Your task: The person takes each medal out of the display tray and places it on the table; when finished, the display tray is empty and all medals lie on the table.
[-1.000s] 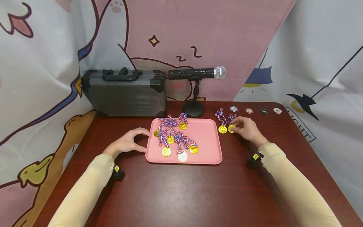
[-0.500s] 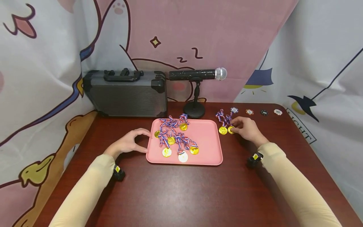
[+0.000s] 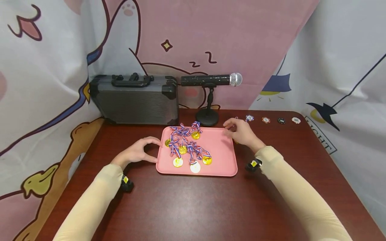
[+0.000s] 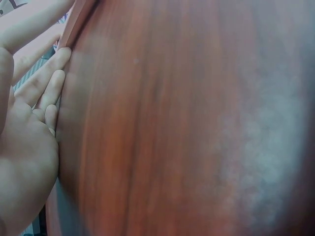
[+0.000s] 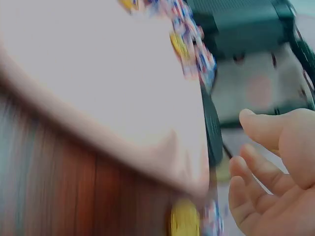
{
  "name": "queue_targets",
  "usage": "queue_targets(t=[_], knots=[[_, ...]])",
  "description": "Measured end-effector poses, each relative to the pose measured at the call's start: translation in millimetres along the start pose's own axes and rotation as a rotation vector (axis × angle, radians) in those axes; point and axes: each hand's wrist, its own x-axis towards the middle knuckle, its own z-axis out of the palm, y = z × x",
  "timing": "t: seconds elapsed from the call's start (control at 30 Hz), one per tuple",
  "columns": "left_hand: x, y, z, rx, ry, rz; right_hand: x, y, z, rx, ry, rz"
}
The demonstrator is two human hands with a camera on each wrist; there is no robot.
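Note:
A pink tray [image 3: 217,150] lies at the middle of the dark wooden table and holds several gold medals [image 3: 187,147] on striped ribbons. My left hand [image 3: 140,151] rests on the table, its fingertips against the tray's left edge [image 4: 78,14], fingers nearly straight [image 4: 34,88]. My right hand [image 3: 240,132] hovers at the tray's far right corner with its fingers loosely spread, holding nothing [image 5: 275,167]. It covers most of two medals lying on the table beside the tray. One gold disc [image 5: 184,219] shows just off the tray's corner [image 5: 192,177].
A grey hard case [image 3: 134,100] stands at the back left, with a microphone on a small stand [image 3: 211,80] beside it. Several poker chips [image 3: 265,119] lie in a row at the back right. Printed cloth hangs behind and along both sides.
My right hand has let go of the medal on the table and moved left to the tray's far right corner. The left hand has stayed on the tray's edge.

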Motion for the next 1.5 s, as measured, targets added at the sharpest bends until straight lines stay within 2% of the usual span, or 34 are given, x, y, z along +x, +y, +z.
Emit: queue_targets(t=[0.23, 0.37, 0.57, 0.7, 0.9, 1.07, 1.27, 1.37, 1.5], knots=[[0.5, -1.9, -1.2, 0.006, -0.003, 0.014, 26, -42, 48, 0.047, -0.135, -0.050], [0.7, -2.6, -1.9, 0.009, -0.005, 0.008, 35, -52, 67, 0.042, -0.166, -0.053], [-0.7, -1.0, -2.7, 0.011, -0.010, -0.004, 41, -56, 80, 0.016, -0.199, -0.070], [-1.0, 0.1, -3.3, 0.017, -0.006, -0.009, 43, -56, 84, -0.050, -0.195, -0.108], [0.2, 0.5, -2.1, 0.019, -0.006, -0.014, 45, -56, 86, -0.170, -0.217, -0.093], [-0.9, 0.7, -0.9, 0.011, -0.008, -0.005, 43, -55, 83, -0.190, -0.235, -0.100], [-0.8, 0.5, -0.7, 0.012, -0.010, 0.004, 34, -49, 72, -0.163, -0.265, -0.142], [-0.4, 0.4, -0.5, 0.013, -0.017, 0.010, 28, -45, 62, -0.129, -0.264, -0.123], [-0.6, 1.1, -1.0, 0.008, -0.012, 0.007, 21, -40, 42, -0.022, -0.234, -0.071]])
